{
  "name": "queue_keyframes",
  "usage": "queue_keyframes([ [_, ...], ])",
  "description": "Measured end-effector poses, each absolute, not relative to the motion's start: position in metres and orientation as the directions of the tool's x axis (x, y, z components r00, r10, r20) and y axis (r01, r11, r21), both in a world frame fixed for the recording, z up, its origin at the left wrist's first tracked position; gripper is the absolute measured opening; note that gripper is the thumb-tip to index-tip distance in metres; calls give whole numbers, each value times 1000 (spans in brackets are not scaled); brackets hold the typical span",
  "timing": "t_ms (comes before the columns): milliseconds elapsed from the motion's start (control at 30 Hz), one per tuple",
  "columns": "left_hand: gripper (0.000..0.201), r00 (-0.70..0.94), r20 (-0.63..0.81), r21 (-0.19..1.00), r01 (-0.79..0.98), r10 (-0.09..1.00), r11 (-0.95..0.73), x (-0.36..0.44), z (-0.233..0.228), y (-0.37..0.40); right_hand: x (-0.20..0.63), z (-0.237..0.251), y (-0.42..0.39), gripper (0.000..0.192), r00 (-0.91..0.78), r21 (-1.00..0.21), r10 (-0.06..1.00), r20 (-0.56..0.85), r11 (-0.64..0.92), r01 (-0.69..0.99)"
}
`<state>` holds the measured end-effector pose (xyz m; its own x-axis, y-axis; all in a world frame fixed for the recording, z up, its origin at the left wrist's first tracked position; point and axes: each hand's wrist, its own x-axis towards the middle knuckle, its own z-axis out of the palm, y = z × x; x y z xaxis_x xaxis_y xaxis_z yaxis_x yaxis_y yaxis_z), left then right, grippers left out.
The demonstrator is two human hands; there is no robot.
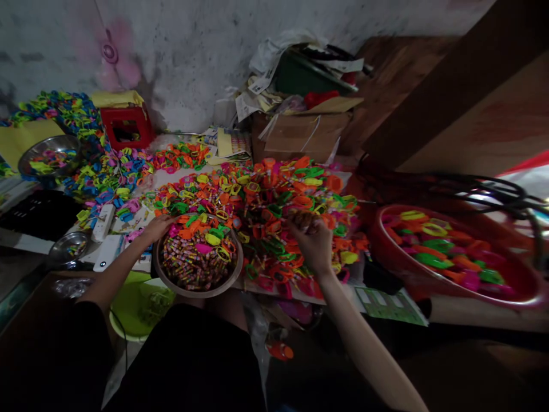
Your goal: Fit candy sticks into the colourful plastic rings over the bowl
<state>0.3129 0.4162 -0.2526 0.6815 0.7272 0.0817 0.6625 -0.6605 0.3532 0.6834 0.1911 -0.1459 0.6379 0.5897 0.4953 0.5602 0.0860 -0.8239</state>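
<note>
So: left hand [158,228] gripping metal bowl [171,280] rim, candy sticks inside | right hand [312,237] fisted on small bits | red basin [521,294] holds neon rings

The table is crowded almost edge to edge. A wide heap of bright plastic rings [274,206] fills the middle, and the right hand [315,243] sits in it, hemmed in on all sides. A metal bowl of small wrapped pieces [197,257] blocks the near edge, with the left hand [156,229] on its far rim. To the right a red basin [454,257] and black cables [472,191] close that side. A cardboard box [300,134] and a red crate [127,127] wall off the back. The only open passage lies low, between the two forearms, above the dark lap.
</note>
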Motion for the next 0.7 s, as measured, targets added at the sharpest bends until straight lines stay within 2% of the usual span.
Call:
queue_keyframes([
  [133, 29, 758, 59, 258, 617, 649, -744, 317, -238, 422, 666, -187, 179, 33, 513, -872, 785, 347, 69, 484],
  [300, 22, 843, 129, 174, 499, 522, -849, 329, -204, 388, 643, -208, 172, 24, 291, -859, 913, 286, 110, 499],
  [367, 20, 858, 192, 233, 432, 477, -871, 339, -189, 362, 631, -207, 170, 23, 190, -842, 946, 263, 129, 524],
  [433, 18, 859, 243, 355, 354, 451, -865, 349, -176, 334, 618, -204, 168, 25, 103, -810, 969, 226, 129, 572],
  [533, 14, 827, 222, 545, 334, 516, -769, 361, -163, 297, 598, -194, 162, 33, 41, -751, 980, 197, 124, 649],
  [600, 14, 824, 185, 604, 335, 536, -723, 366, -157, 277, 587, -185, 156, 35, 17, -735, 979, 205, 142, 663],
  [700, 19, 827, 148, 631, 343, 542, -696, 370, -150, 258, 575, -171, 149, 33, -32, -722, 962, 270, 225, 654],
])
